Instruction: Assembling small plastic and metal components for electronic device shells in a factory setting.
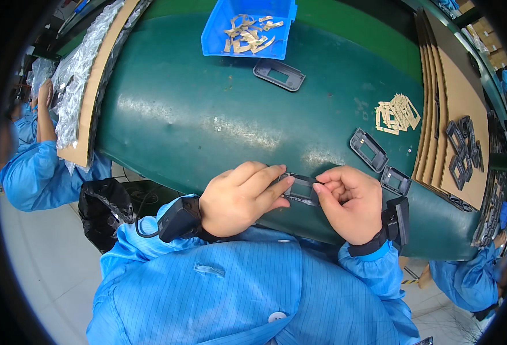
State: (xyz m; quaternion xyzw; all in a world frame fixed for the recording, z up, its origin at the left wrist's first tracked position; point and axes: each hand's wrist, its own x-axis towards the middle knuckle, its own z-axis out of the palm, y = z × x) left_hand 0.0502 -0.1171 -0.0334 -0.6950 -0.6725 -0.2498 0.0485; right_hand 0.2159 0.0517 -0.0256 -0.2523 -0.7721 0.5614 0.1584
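Near the table's front edge I hold a small dark plastic frame (303,199) with a rectangular window. My left hand (236,198) grips its left end, thumb below and fingers along the top. At the frame's right end, my right hand (352,202) is closed, with thumb and forefinger pinched together and the other fingers curled in. Whether a small piece sits in that pinch, I cannot make out. Right of my right hand lie two grey plastic housings, the larger one (369,150) farther off and the smaller one (396,180) close by. Both have window openings.
A blue bin (219,43) at the far edge holds thin tan strips. Before it lies another grey housing (279,75). Tan paper-like frames (397,114) are heaped at right, beside stacked cardboard sheets (431,115) bearing black frames (459,146). Bubble wrap (87,69) lines the left; co-workers sit both sides.
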